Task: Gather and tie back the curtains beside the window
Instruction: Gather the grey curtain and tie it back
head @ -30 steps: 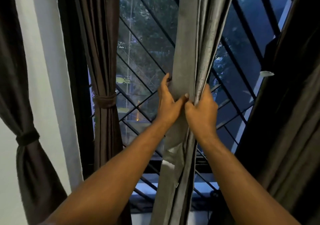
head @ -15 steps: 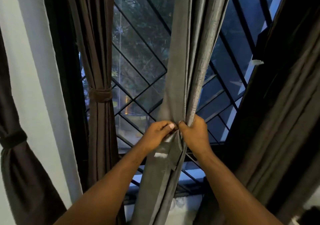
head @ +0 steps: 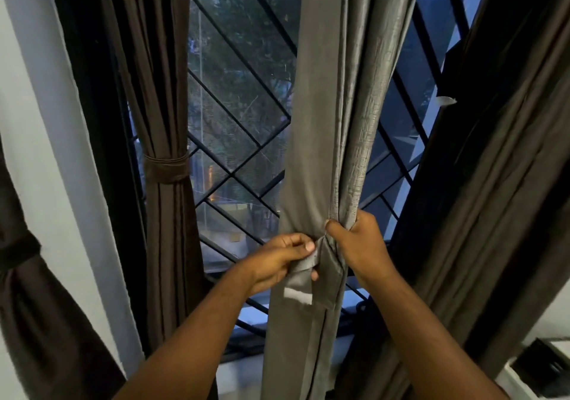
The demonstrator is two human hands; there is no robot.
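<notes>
The grey curtain [head: 333, 122] is hanging down the middle of the window, in front of the diagonal grille [head: 243, 128], and is being bunched into a narrow neck near the window's lower edge. Above the neck its folds are spreading wider; below it the cloth is falling straight past the sill [head: 246, 322].

The right hand [head: 362, 245] is clasping the gathered folds from the right side, fingers curled round the bundle and thumb pressing across the front. The left hand [head: 277, 260] is meeting it from the left and is pinching a grey tie strip [head: 300, 282] between thumb and fingers. The strip is lying against the front of the curtain just below the neck, its free end hanging down and showing a pale patch. Whether the strip is passing round the back of the bundle cannot be told. The two hands are almost touching at the neck.

Toward the window's left edge a brown curtain [head: 163, 75] is hanging gathered, with a brown band [head: 166, 168] wrapping it at mid height. Beyond a strip of white wall [head: 46, 106], another dark curtain [head: 46, 322] is hanging at the far left, likewise cinched by a dark band [head: 15, 251]. At the window's right edge a dark curtain [head: 499, 183] is hanging in loose folds.
</notes>
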